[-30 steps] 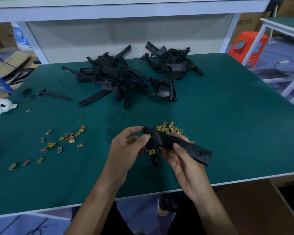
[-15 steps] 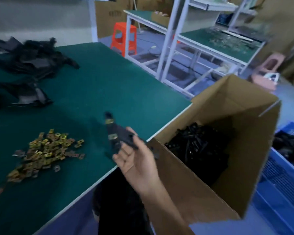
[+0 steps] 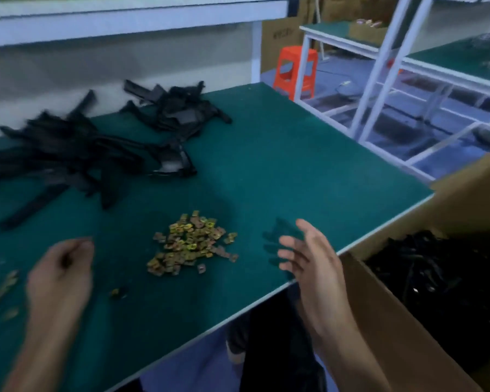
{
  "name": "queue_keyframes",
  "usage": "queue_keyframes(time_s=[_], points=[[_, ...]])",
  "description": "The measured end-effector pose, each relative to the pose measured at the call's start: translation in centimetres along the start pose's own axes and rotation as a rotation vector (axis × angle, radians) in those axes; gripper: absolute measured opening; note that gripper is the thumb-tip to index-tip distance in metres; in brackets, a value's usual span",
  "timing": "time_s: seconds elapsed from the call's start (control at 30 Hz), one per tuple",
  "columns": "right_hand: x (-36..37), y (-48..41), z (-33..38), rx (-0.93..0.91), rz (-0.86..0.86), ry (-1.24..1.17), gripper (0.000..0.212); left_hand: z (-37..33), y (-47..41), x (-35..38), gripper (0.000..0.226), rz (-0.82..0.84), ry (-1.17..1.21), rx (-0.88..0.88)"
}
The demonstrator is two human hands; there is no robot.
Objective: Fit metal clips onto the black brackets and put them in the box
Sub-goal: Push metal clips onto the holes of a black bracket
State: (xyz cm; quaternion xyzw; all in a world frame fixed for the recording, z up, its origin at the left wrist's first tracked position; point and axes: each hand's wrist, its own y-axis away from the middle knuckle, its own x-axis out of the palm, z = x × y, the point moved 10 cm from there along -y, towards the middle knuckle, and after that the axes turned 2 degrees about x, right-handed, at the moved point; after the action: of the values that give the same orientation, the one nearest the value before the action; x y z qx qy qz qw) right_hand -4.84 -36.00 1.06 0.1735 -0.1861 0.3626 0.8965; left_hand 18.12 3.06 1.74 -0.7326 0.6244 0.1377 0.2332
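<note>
The right hand (image 3: 309,258) has a wide, empty grip; the left hand (image 3: 65,264) is curled, contents unclear. A hasty reach could scatter the metal clips (image 3: 190,244) across the surface (image 3: 280,165).

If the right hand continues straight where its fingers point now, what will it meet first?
Probably the pile of metal clips on the green table; the open right hand points its fingers left toward it. Its height is unclear.

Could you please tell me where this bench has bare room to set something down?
The widest bare patch of the green bench lies right of the black brackets, behind the clip heap. A smaller one lies between the heap and the front edge. The left side is crowded with brackets.
</note>
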Motion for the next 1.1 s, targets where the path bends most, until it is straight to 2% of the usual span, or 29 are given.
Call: queue_keyframes(time_s=[0.07,0.17,0.27,0.33,0.43,0.5,0.57,0.6,0.67,0.77,0.87,0.97,1.03,1.1], points=[[6.0,0.9,-1.1,-0.1,0.181,0.247,0.017,-2.1,-1.0,-1.9,0.012,-0.124,-0.019,0.05],[12.3,2.9,-4.0,-0.128,0.378,0.462,0.017,-3.2,-3.1,-2.6,0.029,-0.192,-0.181,0.072],[13.5,3.5,-5.3,-0.211,0.362,0.623,0.014,-2.5,-4.6,-1.2,0.054,-0.064,-0.365,0.055],[13.3,3.3,-5.5,-0.219,0.35,0.659,0.018,-1.2,-5.4,0.3,0.057,0.047,-0.426,0.012],[12.6,2.8,-5.8,-0.164,0.318,0.623,0.02,-1.9,-6.7,1.9,0.055,0.088,-0.454,0.055],[12.8,2.7,-5.8,-0.16,0.318,0.619,0.011,-3.0,-7.9,3.4,0.063,0.111,-0.498,0.089],[12.9,2.8,-6.0,-0.163,0.325,0.638,0.015,-3.7,-8.9,5.0,0.073,0.157,-0.573,0.071],[12.9,2.8,-6.0,-0.161,0.33,0.645,0.017,-3.7,-9.1,5.7,0.074,0.174,-0.61,0.056],[12.8,2.8,-6.0,-0.159,0.334,0.633,0.015,-3.8,-9.4,6.4,0.058,0.162,-0.658,0.063],[12.6,2.7,-6.1,-0.165,0.329,0.632,0.013,-3.9,-9.5,5.1,0.035,0.033,-0.49,0.037],[12.7,2.6,-6.3,-0.176,0.34,0.655,0.014,-3.1,-6.9,3.3,0.039,-0.062,-0.123,-0.132],[13.2,2.7,-6.3,-0.202,0.358,0.674,0.012,-4.4,-1.3,3.2,0.04,-0.015,0.1,-0.15],[13.4,2.8,-6.1,-0.211,0.364,0.699,0.014,-6.1,3.4,3.5,0.038,0.039,0.109,-0.079],[13.6,2.8,-5.9,-0.197,0.387,0.677,0.023,-7.9,8.3,5.1,0.034,0.166,0.126,-0.019]])
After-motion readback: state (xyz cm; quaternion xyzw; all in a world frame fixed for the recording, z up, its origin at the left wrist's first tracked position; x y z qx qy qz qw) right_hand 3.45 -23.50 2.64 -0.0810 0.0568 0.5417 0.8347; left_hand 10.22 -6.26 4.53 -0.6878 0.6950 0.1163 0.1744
